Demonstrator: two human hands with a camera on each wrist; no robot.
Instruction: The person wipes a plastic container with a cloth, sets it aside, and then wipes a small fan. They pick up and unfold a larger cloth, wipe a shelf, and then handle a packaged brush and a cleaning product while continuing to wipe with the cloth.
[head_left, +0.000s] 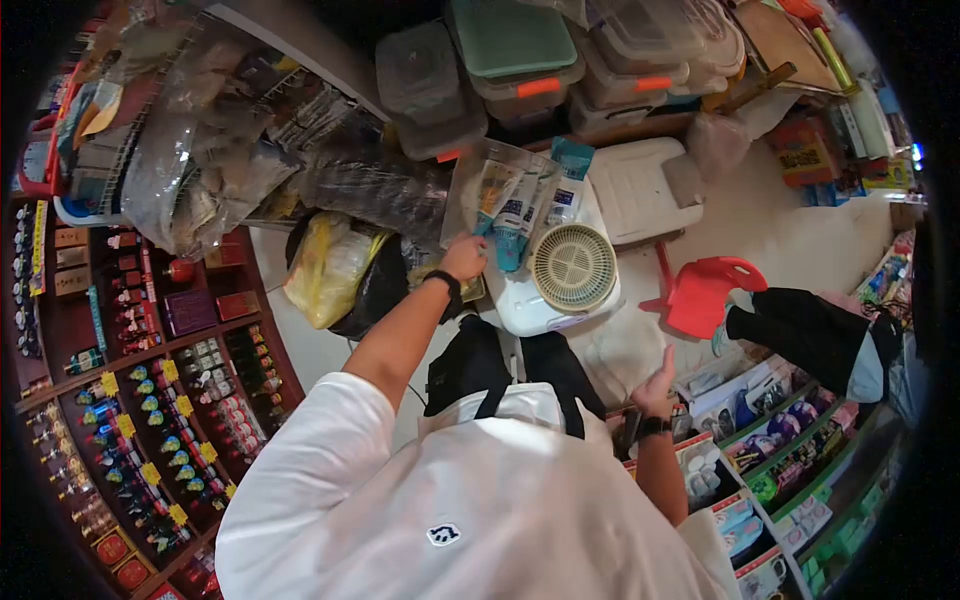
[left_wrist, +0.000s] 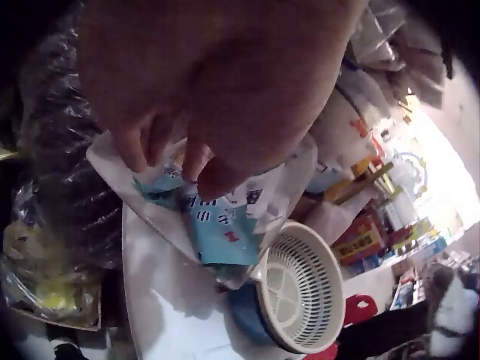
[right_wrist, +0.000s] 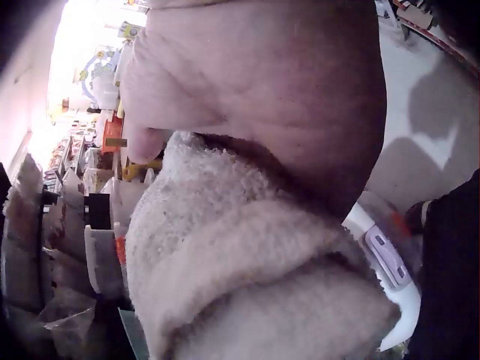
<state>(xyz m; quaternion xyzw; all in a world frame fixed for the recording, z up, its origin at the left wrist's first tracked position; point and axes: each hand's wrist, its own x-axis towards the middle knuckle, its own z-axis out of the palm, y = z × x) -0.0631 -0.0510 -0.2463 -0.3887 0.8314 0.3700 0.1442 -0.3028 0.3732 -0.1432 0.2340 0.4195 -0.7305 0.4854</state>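
A clear container (head_left: 462,200) with blue-and-white packets (head_left: 512,222) stands on a white box (head_left: 522,312). My left hand (head_left: 465,258) is at its near left side. The left wrist view shows that hand (left_wrist: 225,82) with bent fingers, thumb and fingertips at the top of a blue packet (left_wrist: 223,234) inside the container (left_wrist: 154,221). Beside it sits a round cream basket (head_left: 575,268). Off to the right, my right hand (head_left: 655,388) grips a beige cloth (head_left: 625,350); in the right wrist view the fluffy cloth (right_wrist: 225,262) hides most of the fingers.
Stacked plastic boxes (head_left: 535,88) stand at the back. A yellow bag (head_left: 335,268) lies left of the white box, a red stool (head_left: 708,292) stands right. Shelves of goods (head_left: 165,400) line the left, with more trays at lower right. Another person's dark-clothed leg (head_left: 800,325) shows at right.
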